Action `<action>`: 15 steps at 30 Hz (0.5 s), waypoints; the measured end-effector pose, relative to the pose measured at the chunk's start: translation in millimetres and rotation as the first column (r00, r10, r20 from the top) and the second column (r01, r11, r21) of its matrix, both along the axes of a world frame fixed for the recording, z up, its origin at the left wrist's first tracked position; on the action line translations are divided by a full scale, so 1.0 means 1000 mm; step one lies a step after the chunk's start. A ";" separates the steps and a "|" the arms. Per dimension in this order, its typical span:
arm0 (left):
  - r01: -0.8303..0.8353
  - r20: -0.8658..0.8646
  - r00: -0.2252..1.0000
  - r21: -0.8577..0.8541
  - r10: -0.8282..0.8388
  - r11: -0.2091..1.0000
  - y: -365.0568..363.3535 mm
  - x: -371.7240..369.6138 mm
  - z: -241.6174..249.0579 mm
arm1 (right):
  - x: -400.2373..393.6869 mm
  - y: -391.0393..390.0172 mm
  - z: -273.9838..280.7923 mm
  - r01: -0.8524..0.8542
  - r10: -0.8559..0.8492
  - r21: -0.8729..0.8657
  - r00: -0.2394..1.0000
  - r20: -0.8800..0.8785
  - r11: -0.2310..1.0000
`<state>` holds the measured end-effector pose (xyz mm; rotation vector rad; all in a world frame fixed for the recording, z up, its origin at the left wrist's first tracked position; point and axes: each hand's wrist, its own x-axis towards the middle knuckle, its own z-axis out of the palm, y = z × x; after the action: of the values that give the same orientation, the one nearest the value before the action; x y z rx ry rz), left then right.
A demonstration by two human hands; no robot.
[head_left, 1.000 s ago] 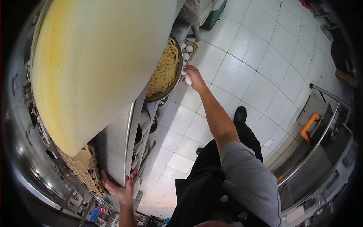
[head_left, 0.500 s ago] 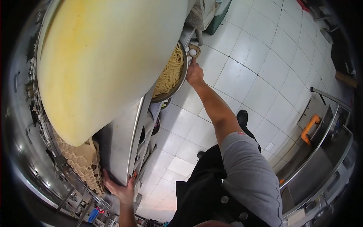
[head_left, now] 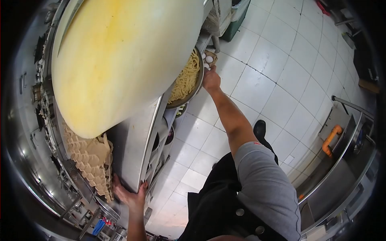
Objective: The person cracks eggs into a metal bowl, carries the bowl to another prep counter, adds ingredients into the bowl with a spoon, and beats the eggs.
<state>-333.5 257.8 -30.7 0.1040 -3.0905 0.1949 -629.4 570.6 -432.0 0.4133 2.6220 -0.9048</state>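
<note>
My left hand [head_left: 130,197] is wrapped round the near end of a long stainless steel counter [head_left: 130,156], thumb at one edge and fingers at the other. Beyond the counter's far right side, my right hand [head_left: 212,79] has its fingers at the near end of a small cardboard egg tray [head_left: 216,61] with a few white eggs [head_left: 209,59]. It appears to grip that tray, though some fingers are hidden. Close beside it stands a round metal pan [head_left: 200,76] of pale yellow, noodle-like strips [head_left: 185,82]. Stacked cardboard egg trays [head_left: 90,162] lie near my left hand.
A large cream-and-yellow smooth shape [head_left: 120,68] blocks much of the upper left. Containers [head_left: 169,136] sit below the counter's right edge. White floor tiles [head_left: 265,68] spread to the right. A metal rail [head_left: 354,105] and orange pipe [head_left: 330,140] stand at far right.
The view has shifted slightly, so the counter, pan and egg tray appear a little farther right. The cream-and-yellow shape covers less of the stacked trays. Both hands keep their places.
</note>
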 end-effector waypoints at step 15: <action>-0.046 -0.080 0.995 0.098 0.054 0.994 0.029 -0.016 0.044 | 0.231 0.093 0.280 0.643 0.079 -0.751 0.749 0.658 0.151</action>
<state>-349.9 286.7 13.1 0.1884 -3.0163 0.0423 -398.0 663.5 -151.8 0.6949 0.9314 -1.9761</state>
